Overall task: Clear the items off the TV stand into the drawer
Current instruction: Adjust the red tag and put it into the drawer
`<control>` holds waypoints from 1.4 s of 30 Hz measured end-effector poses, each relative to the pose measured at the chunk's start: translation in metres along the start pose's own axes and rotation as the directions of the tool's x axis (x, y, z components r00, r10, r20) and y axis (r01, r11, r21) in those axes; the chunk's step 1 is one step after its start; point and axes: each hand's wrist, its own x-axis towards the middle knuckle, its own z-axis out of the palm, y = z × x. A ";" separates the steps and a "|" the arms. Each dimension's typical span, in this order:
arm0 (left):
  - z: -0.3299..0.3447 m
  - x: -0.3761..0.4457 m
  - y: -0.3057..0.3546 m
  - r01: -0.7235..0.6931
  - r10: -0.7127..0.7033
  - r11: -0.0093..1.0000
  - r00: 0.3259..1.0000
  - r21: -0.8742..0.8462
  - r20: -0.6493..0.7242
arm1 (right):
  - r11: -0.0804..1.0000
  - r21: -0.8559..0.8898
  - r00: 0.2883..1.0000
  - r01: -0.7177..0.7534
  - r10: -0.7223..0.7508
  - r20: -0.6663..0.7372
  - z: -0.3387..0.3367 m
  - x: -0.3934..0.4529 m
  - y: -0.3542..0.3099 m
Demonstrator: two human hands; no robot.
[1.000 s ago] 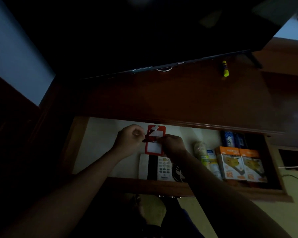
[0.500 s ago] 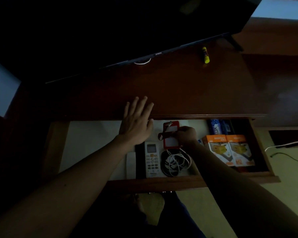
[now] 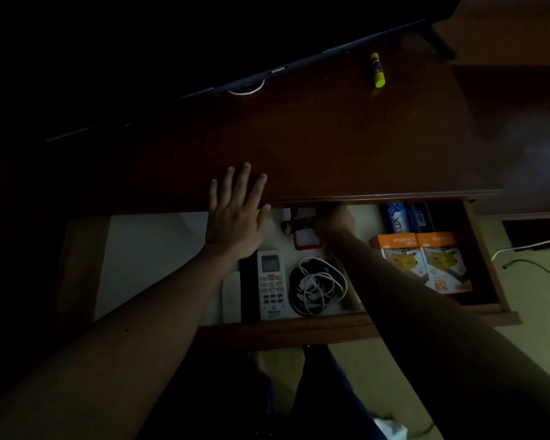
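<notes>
While right hand [image 3: 332,222] grips red card holder [image 3: 305,238] inside drawer [image 3: 299,328], left hand [image 3: 235,217] flat beside it, fingers straight.

Left hand [image 3: 238,217] flat over open drawer [image 3: 299,328], right hand [image 3: 334,222] gripping red holder [image 3: 307,238], glue stick [image 3: 377,69] on stand [image 3: 331,138]

The drawer [image 3: 86,268] has bare floor at its left; remote [image 3: 272,285], cables [image 3: 318,285] and boxes [image 3: 426,262] crowd the right.

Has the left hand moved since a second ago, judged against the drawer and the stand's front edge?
Yes. The left hand has left the red card holder in the drawer and now lies open, fingers over the TV stand front edge.
</notes>
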 end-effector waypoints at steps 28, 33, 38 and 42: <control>0.001 -0.001 0.000 0.000 0.000 1.000 1.000 0.005 -0.029 | 0.748 -0.630 0.977 0.211 -0.161 0.136 0.023 -0.010 0.003; 0.001 -0.002 -0.001 -0.007 0.007 1.000 0.999 0.002 -0.033 | 0.550 -0.815 0.981 0.183 -0.149 0.120 0.024 -0.010 0.000; 0.000 -0.001 0.000 0.003 -0.003 1.000 1.000 -0.014 -0.020 | 0.551 -0.815 0.984 0.177 -0.087 0.154 0.021 -0.010 0.003; -0.006 0.001 0.004 0.033 -0.031 0.998 0.999 -0.047 0.034 | 0.634 -0.744 0.977 0.211 -0.165 0.136 0.002 -0.022 -0.003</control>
